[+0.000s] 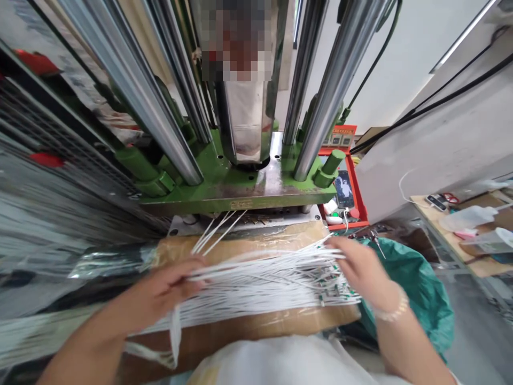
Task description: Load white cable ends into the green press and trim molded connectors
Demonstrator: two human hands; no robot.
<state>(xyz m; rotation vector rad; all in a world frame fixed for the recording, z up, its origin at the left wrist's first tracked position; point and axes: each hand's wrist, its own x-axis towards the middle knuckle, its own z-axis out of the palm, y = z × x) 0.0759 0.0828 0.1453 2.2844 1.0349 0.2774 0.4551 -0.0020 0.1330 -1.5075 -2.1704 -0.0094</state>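
green press base [224, 187] with chrome columns [332, 91] stands directly behind cardboard-covered bench [248, 321]. few white wires [218, 230] reach under press plate. phone [344, 190] in red tray [356, 192] at right; green bag [417, 289] beside bench. bundle of white cables [256, 283] lies across cardboard, green-tipped ends toward right. left hand [160, 294] fingers curled, pinching cables near bundle's left part. right hand [364, 267] fingers loosely spread, resting on green-tipped ends; firm grasp cannot be told.

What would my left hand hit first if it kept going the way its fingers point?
The left hand points rightward along the bundle of white cables it already touches. Further along that line, probably the right hand at the cable ends, though depth is unclear.
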